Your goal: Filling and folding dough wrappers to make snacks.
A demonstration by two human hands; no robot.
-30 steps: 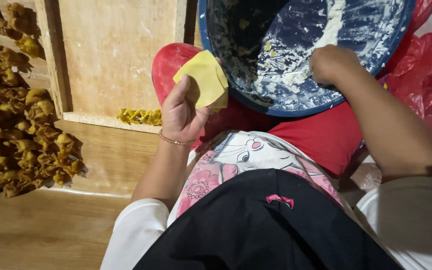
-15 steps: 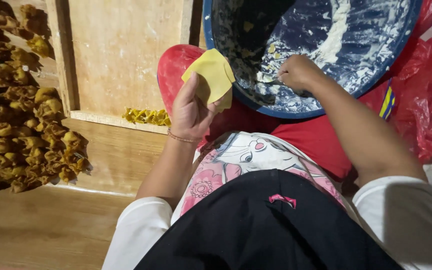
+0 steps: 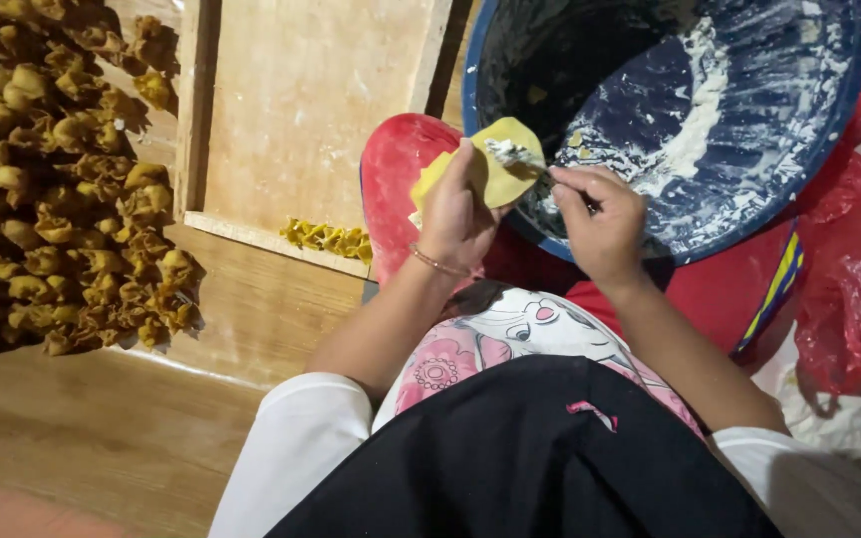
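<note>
Left hand [image 3: 455,214] holds yellow wrapper [image 3: 485,171] tilted upward.

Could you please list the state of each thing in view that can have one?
Yellow wrapper: open, flat in the left hand, dab of white filling on it.
Thin utensil: pinched in the right hand, tip on the wrapper.
Blue basin: nearly scraped out, white smears left.
Folded dumplings: closed, piled on the wooden board.
</note>
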